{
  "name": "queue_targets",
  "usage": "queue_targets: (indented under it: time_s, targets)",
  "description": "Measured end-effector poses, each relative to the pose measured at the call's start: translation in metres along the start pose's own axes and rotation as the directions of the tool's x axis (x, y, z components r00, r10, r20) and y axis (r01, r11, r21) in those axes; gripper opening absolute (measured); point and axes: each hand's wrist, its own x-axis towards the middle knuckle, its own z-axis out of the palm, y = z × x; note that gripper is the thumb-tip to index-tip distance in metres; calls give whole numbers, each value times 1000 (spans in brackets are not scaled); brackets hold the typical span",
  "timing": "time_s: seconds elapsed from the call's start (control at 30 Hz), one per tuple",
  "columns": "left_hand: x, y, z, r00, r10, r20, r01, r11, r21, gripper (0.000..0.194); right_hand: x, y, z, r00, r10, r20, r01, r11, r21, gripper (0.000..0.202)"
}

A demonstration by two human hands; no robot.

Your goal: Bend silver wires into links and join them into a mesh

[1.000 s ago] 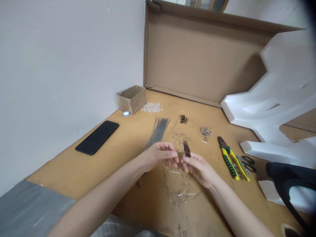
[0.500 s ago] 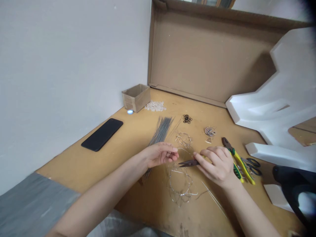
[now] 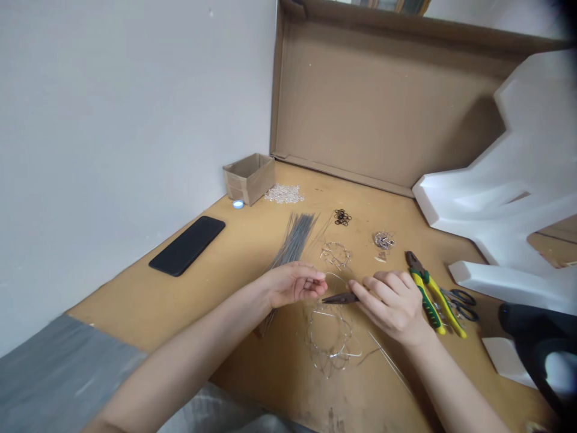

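Between thumb and fingers, my left hand (image 3: pixel 300 282) pinches one end of a thin curved wire (image 3: pixel 334 275). My right hand (image 3: pixel 391 304) is wrapped round needle-nose pliers (image 3: pixel 340 298), whose dark jaws point left, close to my left fingertips. The wire arcs across toward my right fingertips; its far end is hard to make out. Beneath the pliers lies a wire ring with loops (image 3: pixel 330 355). A smaller wire ring (image 3: pixel 336 255) is just beyond my hands. A bundle of straight grey wires (image 3: pixel 295 237) lies behind and partly under my left hand.
A phone (image 3: pixel 187 245) lies at the left. Toward the back are a small cardboard box (image 3: pixel 249 180), clear beads (image 3: pixel 283 193), black rings (image 3: pixel 342 217) and a wire piece (image 3: pixel 384 240). Yellow-green pliers (image 3: pixel 439 300), scissors (image 3: pixel 462 304) and white foam (image 3: pixel 487 198) are at the right.
The jaws of the needle-nose pliers have come together and shifted slightly left. My right hand has turned a little with them. My left hand is nearly still.
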Motion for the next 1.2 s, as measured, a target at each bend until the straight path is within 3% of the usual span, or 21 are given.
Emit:
queue_targets:
  time_s: [0.9,1.03,1.2]
  targets:
    - [2,-2,0,998,-47,-31,46,998,-38,7,0,-2,0,999,35,7,-35,999,29,17]
    - [0,-1,2,1000,14,-9,-14,1000,23,11,3,-1,-2,996,48,71,-53,997,59,15]
    - [-4,-2,6,974,227,-5,-223,960,172,22,9,-1,-5,977,68,202,-87,992,86,16]
